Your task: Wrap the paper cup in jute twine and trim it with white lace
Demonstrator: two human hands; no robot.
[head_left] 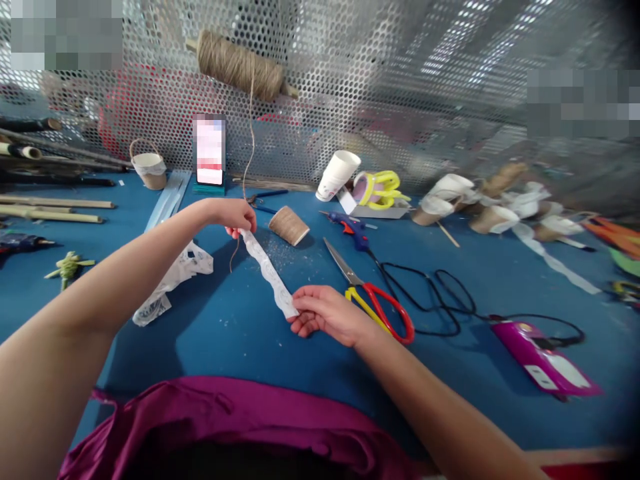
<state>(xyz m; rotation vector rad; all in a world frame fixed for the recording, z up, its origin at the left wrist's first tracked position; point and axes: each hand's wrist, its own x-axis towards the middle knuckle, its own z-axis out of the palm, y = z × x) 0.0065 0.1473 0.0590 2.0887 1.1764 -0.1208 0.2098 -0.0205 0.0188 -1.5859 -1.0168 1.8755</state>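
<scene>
A strip of white lace ribbon (pixel 267 270) with a wavy edge is stretched at a slant between my two hands over the blue table. My left hand (pixel 235 215) is closed on its far end, fingers pinched together. At the near end, my right hand (pixel 320 312) grips the lace between thumb and fingers. Just beyond the strip, a twine-wrapped cup (pixel 289 226) lies on its side. Scissors (pixel 370 287) with red and yellow handles rest right of my right hand, blades partly open. A blue glue gun (pixel 350 229) lies behind them.
A twine spool (pixel 240 65) hangs on the perforated metal screen, its strand trailing to the table. A phone (pixel 209 150) stands upright. White paper cups (pixel 339 175), a purple power strip (pixel 545 359) with black cable, crumpled lace (pixel 175 280) and bamboo sticks (pixel 55 207) lie around.
</scene>
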